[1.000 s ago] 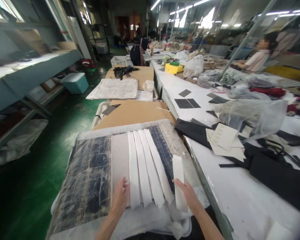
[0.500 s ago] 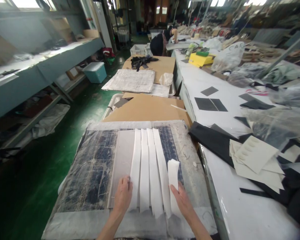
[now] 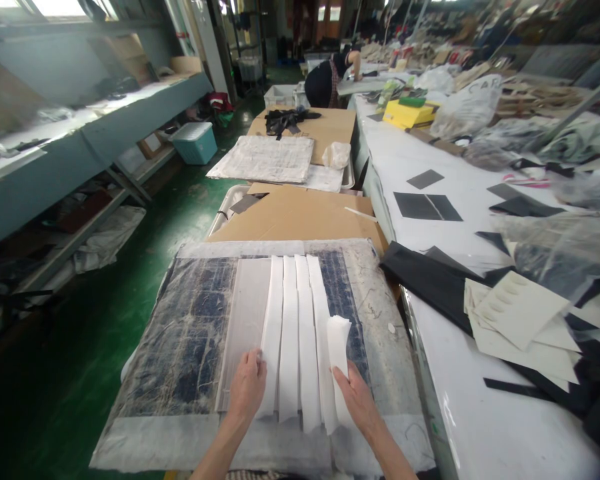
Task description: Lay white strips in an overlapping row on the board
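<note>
1. Four white strips (image 3: 289,333) are lying side by side at lower centre, on a stained, cloth-covered board (image 3: 180,347).
2. Your right hand (image 3: 347,377) is gripping a curled white piece (image 3: 339,337) beside them.
3. Your left hand (image 3: 250,383) is curling at the leftmost strip, over a pale panel (image 3: 247,293); I cannot tell whether it is pinching anything.
4. You are apparently arranging strips; placing that piece would be calling for flattening its curl.
5. Cream cards (image 3: 525,307) are lying at right.
</note>
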Tool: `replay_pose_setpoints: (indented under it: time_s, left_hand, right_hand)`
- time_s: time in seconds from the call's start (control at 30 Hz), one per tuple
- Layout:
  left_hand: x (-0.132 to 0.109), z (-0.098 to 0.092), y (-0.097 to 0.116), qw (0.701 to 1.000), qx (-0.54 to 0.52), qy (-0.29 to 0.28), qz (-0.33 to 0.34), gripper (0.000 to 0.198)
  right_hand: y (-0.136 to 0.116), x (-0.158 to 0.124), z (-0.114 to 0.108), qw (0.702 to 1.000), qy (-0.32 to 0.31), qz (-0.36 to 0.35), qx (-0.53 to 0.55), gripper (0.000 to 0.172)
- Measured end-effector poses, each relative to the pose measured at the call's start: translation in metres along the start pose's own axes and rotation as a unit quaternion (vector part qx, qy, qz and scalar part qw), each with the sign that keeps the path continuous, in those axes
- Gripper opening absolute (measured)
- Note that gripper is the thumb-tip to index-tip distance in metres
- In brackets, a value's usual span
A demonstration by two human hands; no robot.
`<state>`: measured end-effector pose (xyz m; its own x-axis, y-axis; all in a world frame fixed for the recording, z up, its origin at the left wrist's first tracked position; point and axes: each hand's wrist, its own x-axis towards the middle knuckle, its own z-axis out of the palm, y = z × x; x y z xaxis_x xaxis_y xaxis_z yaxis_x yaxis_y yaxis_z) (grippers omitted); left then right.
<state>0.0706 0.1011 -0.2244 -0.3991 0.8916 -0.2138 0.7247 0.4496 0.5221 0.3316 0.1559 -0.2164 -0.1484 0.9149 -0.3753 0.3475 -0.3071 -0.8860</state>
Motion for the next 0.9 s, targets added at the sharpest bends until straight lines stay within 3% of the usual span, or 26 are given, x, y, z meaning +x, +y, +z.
replay_pose_setpoints:
  time_s: [0.3,0.47,0.67,0.9]
  left_hand:
    - [0.0,0.003,-0.003,1.0,0.001,-0.001,0.002,0.024]
    - [0.002,-0.008,-0.001,1.0,0.009,0.006,0.016,0.025]
    - [0.036,-0.011,0.007,0.997,-0.025,0.038,0.055,0.032]
    - [0.067,0.008,0.014,0.994,-0.047,0.082,0.051,0.031]
  right_hand:
    - [0.004,0.0,0.001,1.0,0.008,-0.019,-0.003,0.048]
    - [-0.003,0.002,-0.005,1.0,0.002,-0.017,0.018,0.047]
    - [-0.014,0.024,-0.017,0.998,0.009,0.023,0.052,0.047]
    - [-0.026,0.046,0.002,0.997,0.002,0.02,0.07,0.055]
